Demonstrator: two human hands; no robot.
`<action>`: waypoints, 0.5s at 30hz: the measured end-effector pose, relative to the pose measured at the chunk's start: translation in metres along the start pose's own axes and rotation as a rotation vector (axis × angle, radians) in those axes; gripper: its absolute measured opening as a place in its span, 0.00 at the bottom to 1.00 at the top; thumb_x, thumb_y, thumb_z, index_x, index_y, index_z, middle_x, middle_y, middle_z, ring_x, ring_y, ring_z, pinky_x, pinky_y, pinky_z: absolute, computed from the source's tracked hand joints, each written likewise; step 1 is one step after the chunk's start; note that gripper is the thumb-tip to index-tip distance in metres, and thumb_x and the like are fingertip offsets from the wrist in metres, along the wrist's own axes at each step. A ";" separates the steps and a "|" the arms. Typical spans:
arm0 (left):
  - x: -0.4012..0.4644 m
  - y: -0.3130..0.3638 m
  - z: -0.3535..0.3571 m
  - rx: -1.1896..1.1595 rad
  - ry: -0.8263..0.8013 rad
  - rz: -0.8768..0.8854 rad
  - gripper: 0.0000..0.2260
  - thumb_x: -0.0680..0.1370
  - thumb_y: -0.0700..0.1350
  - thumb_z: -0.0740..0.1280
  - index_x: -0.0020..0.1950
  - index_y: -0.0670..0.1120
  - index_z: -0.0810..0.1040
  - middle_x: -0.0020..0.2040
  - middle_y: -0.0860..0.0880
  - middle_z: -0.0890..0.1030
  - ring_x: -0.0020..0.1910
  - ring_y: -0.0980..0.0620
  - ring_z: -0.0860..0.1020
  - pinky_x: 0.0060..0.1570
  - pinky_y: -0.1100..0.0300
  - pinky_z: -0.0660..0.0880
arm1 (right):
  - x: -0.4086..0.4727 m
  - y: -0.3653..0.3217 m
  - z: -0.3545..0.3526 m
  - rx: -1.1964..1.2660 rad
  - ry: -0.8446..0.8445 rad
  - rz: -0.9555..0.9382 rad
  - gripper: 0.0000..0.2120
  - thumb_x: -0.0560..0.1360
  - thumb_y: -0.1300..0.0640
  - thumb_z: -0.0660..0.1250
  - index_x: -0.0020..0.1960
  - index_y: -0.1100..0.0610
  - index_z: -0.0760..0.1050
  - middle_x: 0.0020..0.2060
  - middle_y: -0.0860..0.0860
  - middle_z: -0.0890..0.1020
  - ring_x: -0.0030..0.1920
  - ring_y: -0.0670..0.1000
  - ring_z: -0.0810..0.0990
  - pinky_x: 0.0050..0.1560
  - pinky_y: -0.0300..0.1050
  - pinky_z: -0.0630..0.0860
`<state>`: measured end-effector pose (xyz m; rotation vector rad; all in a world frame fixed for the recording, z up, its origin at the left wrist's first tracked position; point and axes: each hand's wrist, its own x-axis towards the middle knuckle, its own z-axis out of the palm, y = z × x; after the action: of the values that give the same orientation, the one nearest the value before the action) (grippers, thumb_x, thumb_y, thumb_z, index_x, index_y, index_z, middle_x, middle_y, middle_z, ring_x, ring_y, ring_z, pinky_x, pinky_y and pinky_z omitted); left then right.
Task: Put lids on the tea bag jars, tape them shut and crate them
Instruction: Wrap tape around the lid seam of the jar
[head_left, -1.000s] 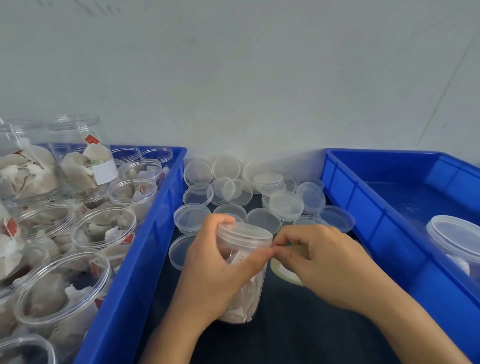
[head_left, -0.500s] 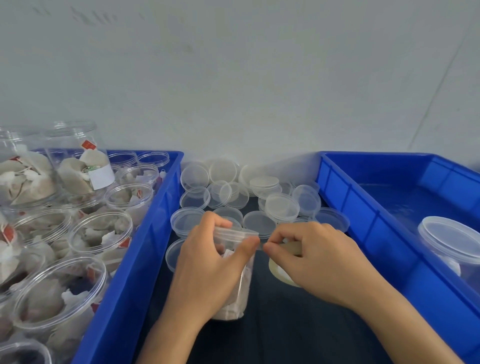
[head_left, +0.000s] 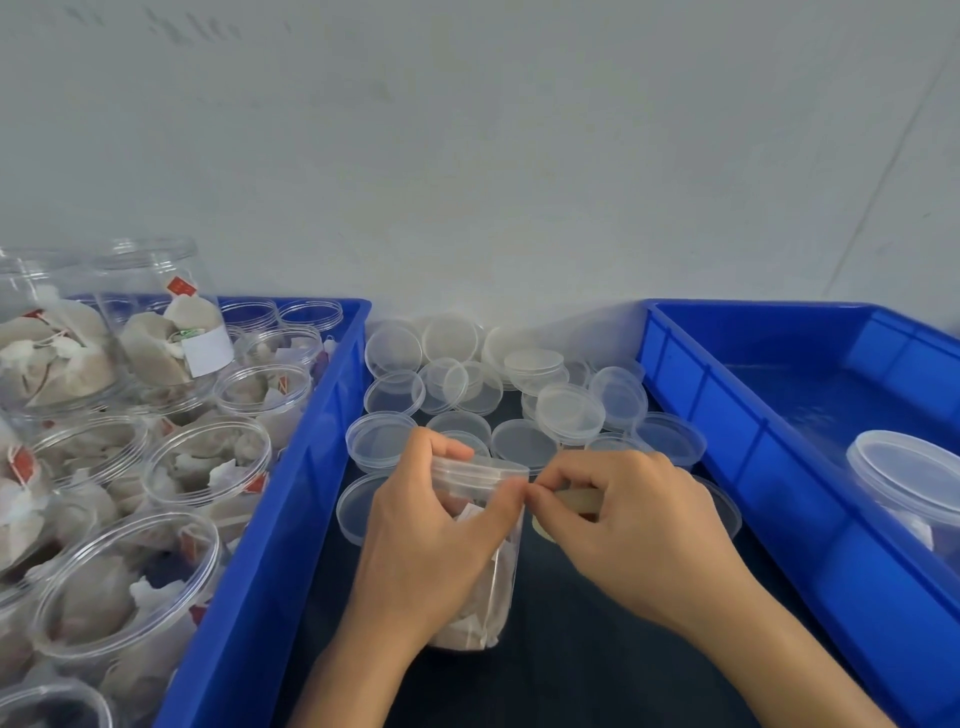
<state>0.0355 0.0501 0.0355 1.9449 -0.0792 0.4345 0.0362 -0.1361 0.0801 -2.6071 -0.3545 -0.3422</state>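
Observation:
A clear jar of tea bags (head_left: 485, 587) with a clear lid (head_left: 480, 470) on it stands on the dark table between two blue crates. My left hand (head_left: 431, 540) grips the jar around its upper part, thumb at the lid's edge. My right hand (head_left: 623, 519) pinches something small right at the lid's rim, beside the left thumb. Under that hand lies a tape roll (head_left: 566, 506), mostly hidden. The strip of tape itself is too clear to make out.
The left blue crate (head_left: 291, 499) holds several open jars of tea bags (head_left: 208, 462). The right blue crate (head_left: 779, 467) holds one lidded jar (head_left: 909, 478). Several loose clear lids (head_left: 569, 413) lie on the table behind my hands, against the white wall.
The jar and both hands have shifted slightly toward me and tilted. My right fingertips have closed in on the lid's rim by my left thumb.

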 end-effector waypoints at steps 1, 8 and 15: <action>0.000 0.001 0.000 0.005 0.011 0.004 0.20 0.66 0.72 0.70 0.51 0.68 0.69 0.46 0.64 0.83 0.42 0.60 0.84 0.38 0.65 0.80 | -0.001 -0.001 0.001 -0.012 0.027 -0.001 0.18 0.75 0.27 0.58 0.45 0.37 0.79 0.33 0.31 0.81 0.37 0.43 0.81 0.39 0.47 0.80; -0.003 0.006 0.008 0.092 0.085 0.037 0.22 0.63 0.72 0.72 0.50 0.66 0.69 0.47 0.67 0.81 0.44 0.62 0.82 0.38 0.62 0.80 | -0.012 0.003 0.011 -0.187 0.280 -0.056 0.14 0.76 0.37 0.70 0.37 0.42 0.77 0.28 0.39 0.76 0.29 0.44 0.76 0.28 0.40 0.69; -0.002 0.008 0.009 0.134 0.144 0.014 0.23 0.62 0.72 0.72 0.48 0.64 0.68 0.42 0.60 0.81 0.43 0.60 0.81 0.41 0.53 0.82 | -0.007 -0.005 0.025 -0.165 0.357 -0.005 0.13 0.76 0.42 0.71 0.37 0.46 0.78 0.29 0.43 0.78 0.29 0.49 0.76 0.28 0.46 0.74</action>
<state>0.0340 0.0388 0.0388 2.0388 0.0297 0.6013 0.0323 -0.1206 0.0585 -2.6322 -0.2162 -0.8559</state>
